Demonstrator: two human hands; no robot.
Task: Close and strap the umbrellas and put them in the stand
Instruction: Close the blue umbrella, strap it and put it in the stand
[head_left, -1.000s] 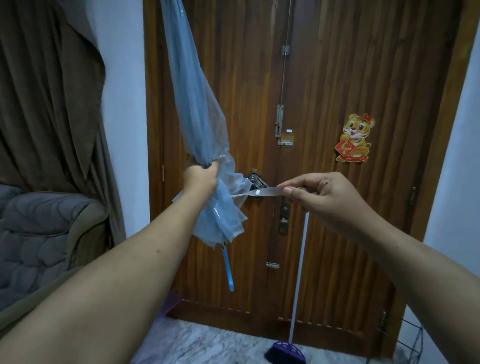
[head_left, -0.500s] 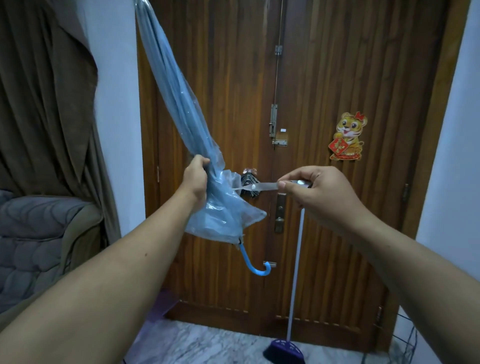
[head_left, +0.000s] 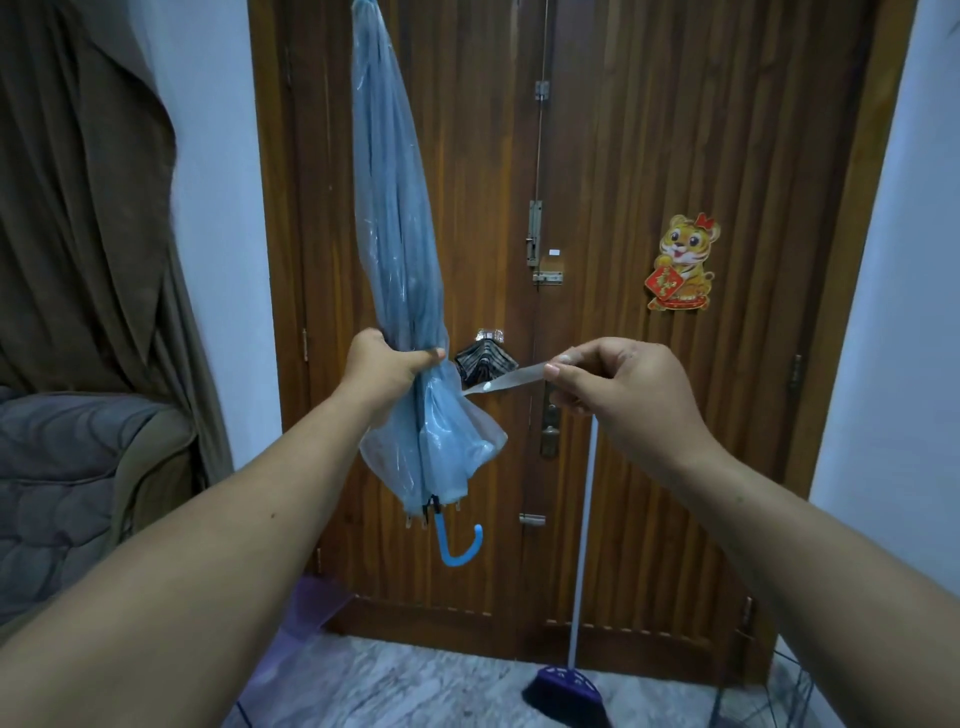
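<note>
Ribbed dark-wood double door (head_left: 649, 156) behind, with metal bolts along the centre seam; brown draped curtain (head_left: 78, 208) and grey quilted sofa (head_left: 62, 493) at left; marbled stone floor (head_left: 395, 691) below. Translucent pale-blue umbrella (head_left: 395, 249), folded, thin crinkled plastic canopy, held upright with tip up and curved blue hook handle (head_left: 460, 545) at bottom. Left hand (head_left: 387, 366) clenched round gathered canopy just above loose flared hem. Clear plastic strap (head_left: 501, 382), white snap stud near its root, stretched rightward from canopy, far end pinched between thumb and fingers of right hand (head_left: 618, 389). Tiger sticker (head_left: 681, 265) with red diamond, writing unreadable. Purple broom head (head_left: 566, 691) on white pole against door.
</note>
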